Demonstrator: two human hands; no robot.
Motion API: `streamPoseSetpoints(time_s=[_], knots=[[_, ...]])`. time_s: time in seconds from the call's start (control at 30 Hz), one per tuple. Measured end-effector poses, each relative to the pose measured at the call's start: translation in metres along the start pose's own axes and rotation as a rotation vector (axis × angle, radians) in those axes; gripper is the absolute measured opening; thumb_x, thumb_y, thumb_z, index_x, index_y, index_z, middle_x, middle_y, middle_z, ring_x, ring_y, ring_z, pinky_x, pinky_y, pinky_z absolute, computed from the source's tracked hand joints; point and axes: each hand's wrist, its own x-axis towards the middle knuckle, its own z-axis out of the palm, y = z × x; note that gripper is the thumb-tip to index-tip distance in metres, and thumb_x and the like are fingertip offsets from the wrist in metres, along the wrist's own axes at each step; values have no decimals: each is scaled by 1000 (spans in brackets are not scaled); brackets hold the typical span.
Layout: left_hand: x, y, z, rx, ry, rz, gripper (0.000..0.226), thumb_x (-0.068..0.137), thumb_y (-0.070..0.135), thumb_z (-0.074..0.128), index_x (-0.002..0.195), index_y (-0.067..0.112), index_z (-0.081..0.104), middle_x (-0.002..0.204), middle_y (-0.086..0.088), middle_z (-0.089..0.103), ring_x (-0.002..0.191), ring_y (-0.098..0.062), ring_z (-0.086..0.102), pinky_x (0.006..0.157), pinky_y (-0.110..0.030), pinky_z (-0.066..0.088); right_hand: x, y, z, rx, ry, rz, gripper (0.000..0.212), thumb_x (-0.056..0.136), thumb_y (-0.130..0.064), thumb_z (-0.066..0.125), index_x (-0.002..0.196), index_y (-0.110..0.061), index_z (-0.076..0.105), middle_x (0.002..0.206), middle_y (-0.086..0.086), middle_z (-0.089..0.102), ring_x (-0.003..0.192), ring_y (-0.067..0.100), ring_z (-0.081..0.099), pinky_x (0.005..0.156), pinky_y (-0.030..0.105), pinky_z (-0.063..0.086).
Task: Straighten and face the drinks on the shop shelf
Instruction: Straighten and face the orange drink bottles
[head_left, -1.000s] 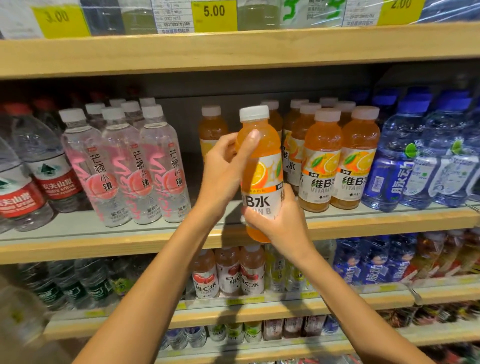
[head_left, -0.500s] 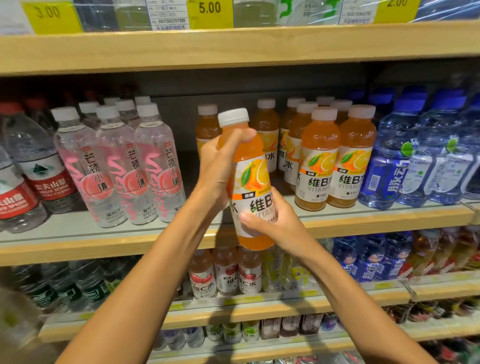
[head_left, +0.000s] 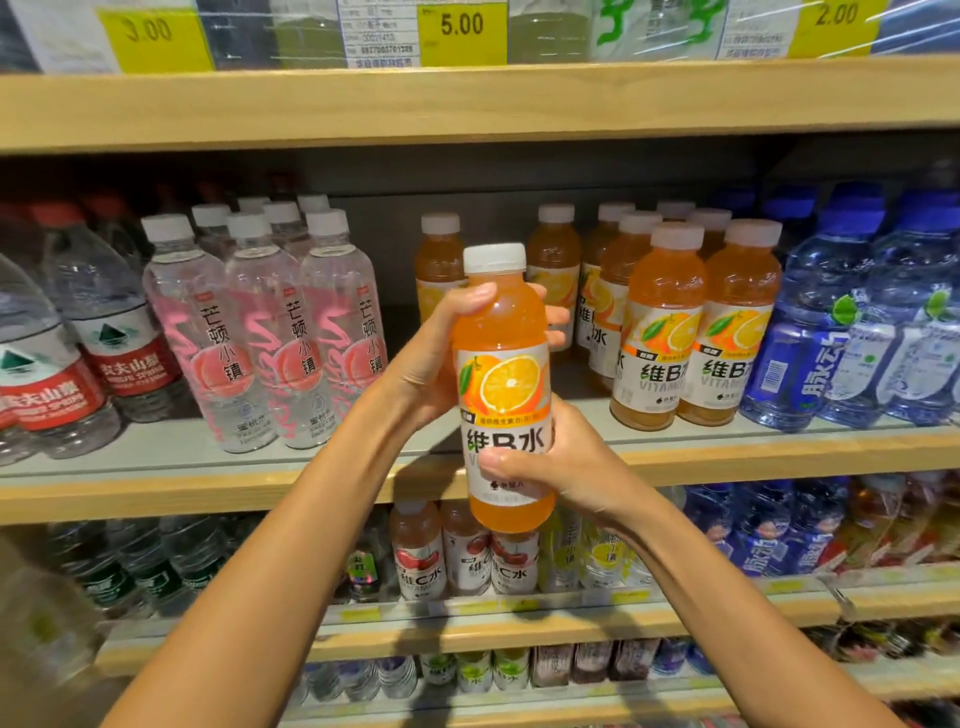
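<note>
An orange vitamin drink bottle (head_left: 506, 384) with a white cap is held upright in front of the middle shelf (head_left: 208, 491), its orange-slice label facing me. My left hand (head_left: 436, 358) wraps its shoulder from the left. My right hand (head_left: 566, 467) grips its lower part from the right. More orange bottles (head_left: 696, 332) stand on the shelf to the right, two at the front with labels forward; others stand further back (head_left: 440, 260). An open gap lies on the shelf behind the held bottle.
Clear peach-water bottles (head_left: 270, 332) stand to the left, red-labelled water bottles (head_left: 104, 338) at far left, blue bottles (head_left: 857, 332) at right. A wooden shelf (head_left: 467, 98) with yellow price tags runs above. Lower shelves hold more small drinks (head_left: 467, 561).
The bottle has been turned so its label faces me squarely, and it stands upright instead of tilted. My left hand shifted up around its shoulder.
</note>
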Motion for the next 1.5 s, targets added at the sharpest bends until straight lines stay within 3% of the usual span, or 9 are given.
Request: streamPoseSetpoints(time_s=[0.07, 0.17, 0.23, 0.37, 0.47, 0.77, 0.97, 1.27, 1.5], knots=[[-8, -7, -4, 188, 190, 36, 69, 68, 61, 72, 120, 17, 59, 117, -8, 69, 108, -23, 66, 92, -39, 53, 6, 2, -2, -76, 75, -35, 60, 61, -22, 81, 113, -20, 52, 101, -3, 72, 94, 10, 69, 75, 20, 53], [-34, -31, -16, 456, 403, 239, 26, 96, 37, 51, 108, 18, 65, 102, 1, 72, 99, -11, 67, 86, -28, 52, 17, 3, -8, -181, 153, -106, 62, 62, -25, 81, 115, -23, 50, 107, -7, 69, 97, 3, 66, 78, 17, 51], [-54, -50, -30, 841, 466, 362, 21, 95, 32, 52, 99, 16, 66, 95, 4, 69, 91, -6, 64, 79, -22, 49, 27, 6, -12, -223, 184, -119, 66, 62, -29, 86, 116, -26, 49, 109, -9, 66, 96, -2, 65, 77, 13, 50], [-77, -74, -62, 1629, 342, 569, 31, 94, 27, 47, 93, 4, 67, 90, -6, 67, 82, -21, 64, 67, -33, 50, 49, 17, -12, -210, 229, -69, 71, 58, -41, 80, 118, -25, 47, 109, -10, 64, 95, -4, 63, 76, 11, 51], [-78, -81, -79, 1929, 132, 684, 28, 93, 19, 46, 89, 2, 68, 87, -12, 67, 75, -27, 64, 60, -38, 53, 66, 28, -7, -200, 260, -39, 75, 58, -44, 80, 121, -20, 47, 111, -5, 65, 98, 1, 64, 75, 13, 52], [-77, -95, -99, 2026, 24, 779, 34, 95, 25, 44, 99, 0, 67, 96, -15, 66, 83, -28, 63, 66, -38, 54, 110, 47, 8, -214, 177, 9, 43, 78, -29, 76, 115, -11, 62, 104, 2, 72, 97, 12, 68, 87, 30, 54], [-78, -94, -98, 2017, 37, 779, 36, 95, 27, 46, 100, -1, 68, 99, -15, 68, 86, -28, 65, 68, -36, 54, 120, 51, 15, -256, 358, -39, 56, 66, -32, 85, 101, -38, 42, 99, -14, 64, 87, -7, 65, 65, 9, 50], [-80, -89, -93, 2013, 31, 733, 35, 94, 27, 48, 99, 0, 69, 98, -14, 68, 84, -26, 65, 67, -34, 55, 138, 53, 14, -367, 468, -8, 74, 66, -34, 85, 125, -16, 44, 125, 8, 56, 114, 21, 57, 94, 39, 52], [-81, -86, -88, 2012, 34, 699, 32, 91, 27, 51, 96, 1, 69, 94, -12, 68, 82, -25, 65, 66, -34, 54, 136, 51, 14, -379, 462, 5, 71, 71, -32, 83, 128, -15, 44, 129, 7, 53, 116, 20, 54, 92, 29, 48]])
